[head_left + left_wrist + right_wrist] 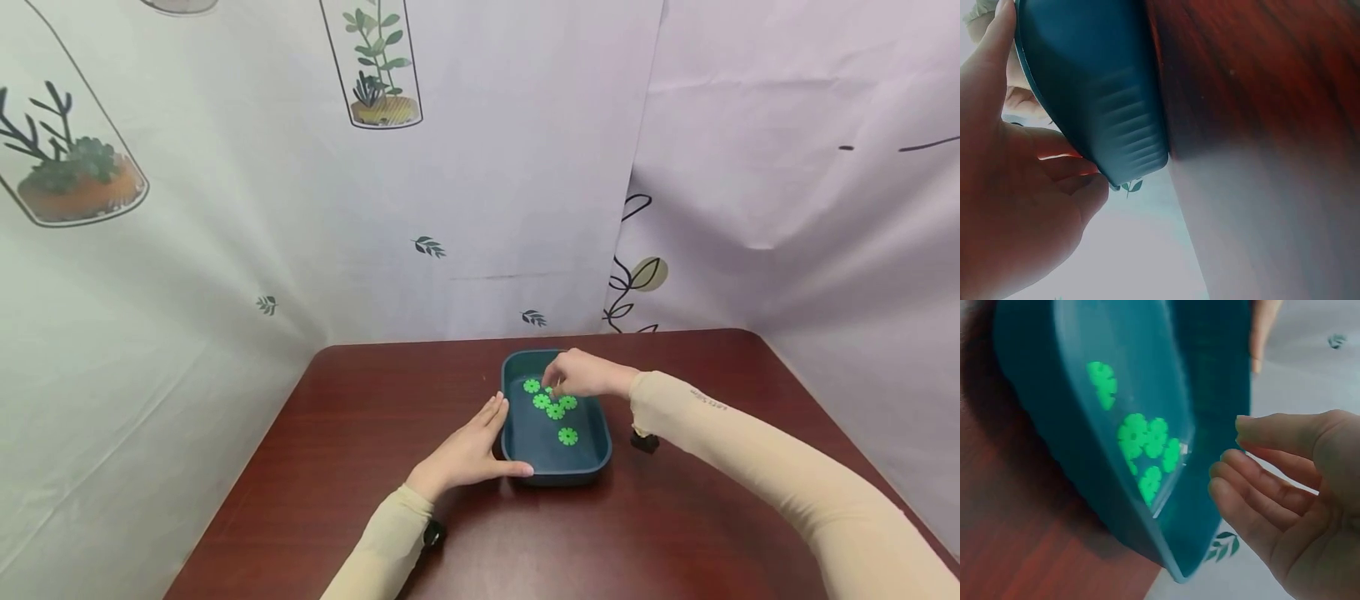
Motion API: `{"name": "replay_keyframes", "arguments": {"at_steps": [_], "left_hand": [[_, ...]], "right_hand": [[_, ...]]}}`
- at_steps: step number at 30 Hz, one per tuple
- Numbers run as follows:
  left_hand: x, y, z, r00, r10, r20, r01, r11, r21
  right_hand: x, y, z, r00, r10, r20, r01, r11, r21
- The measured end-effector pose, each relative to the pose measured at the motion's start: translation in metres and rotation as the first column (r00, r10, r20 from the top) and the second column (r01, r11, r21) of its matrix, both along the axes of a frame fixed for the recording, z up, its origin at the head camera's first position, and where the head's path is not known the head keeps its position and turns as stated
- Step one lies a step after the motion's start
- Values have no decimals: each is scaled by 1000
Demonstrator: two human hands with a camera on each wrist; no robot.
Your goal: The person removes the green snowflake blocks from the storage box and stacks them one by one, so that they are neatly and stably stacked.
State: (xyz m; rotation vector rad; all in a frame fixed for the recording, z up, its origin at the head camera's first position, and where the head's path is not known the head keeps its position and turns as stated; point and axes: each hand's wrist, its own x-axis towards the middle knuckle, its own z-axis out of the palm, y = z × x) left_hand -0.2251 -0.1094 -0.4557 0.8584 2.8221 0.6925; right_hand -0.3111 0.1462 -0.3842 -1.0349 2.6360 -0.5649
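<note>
A dark teal rectangular tray (536,446) sits on the table, holding several bright green flower-shaped pieces (567,436). Most of those pieces cluster toward the far half; a single one lies nearer the front. My left hand (467,452) rests against the tray's near left corner, thumb on the front rim and straight fingers along the left side. Over the far part of the tray reaches my right hand (588,373), close above the cluster. In the right wrist view, this right hand (1285,494) has loosely bent fingers, a gap between thumb and fingertips, and nothing held.
The reddish-brown table (390,400) extends on every side of the tray. White printed fabric (495,167) hangs behind it and at both sides. Dark devices are worn at the left wrist (433,533) and the right wrist (644,441).
</note>
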Motion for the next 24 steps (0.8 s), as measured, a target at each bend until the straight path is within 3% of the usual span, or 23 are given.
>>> {"name": "replay_keyframes", "arguments": {"at_steps": [7, 16, 24], "left_hand": [[1, -2, 0, 1000, -7, -3, 7, 1000, -4], [0, -1, 1, 999, -21, -32, 20, 1000, -15], [1, -2, 0, 999, -24, -33, 24, 1000, -8]], "right_hand": [[3, -4, -13, 998, -8, 60, 2, 995, 102], [4, -9, -27, 997, 12, 72, -25, 983, 182], [10, -12, -38, 993, -39, 115, 12, 973, 230]]}}
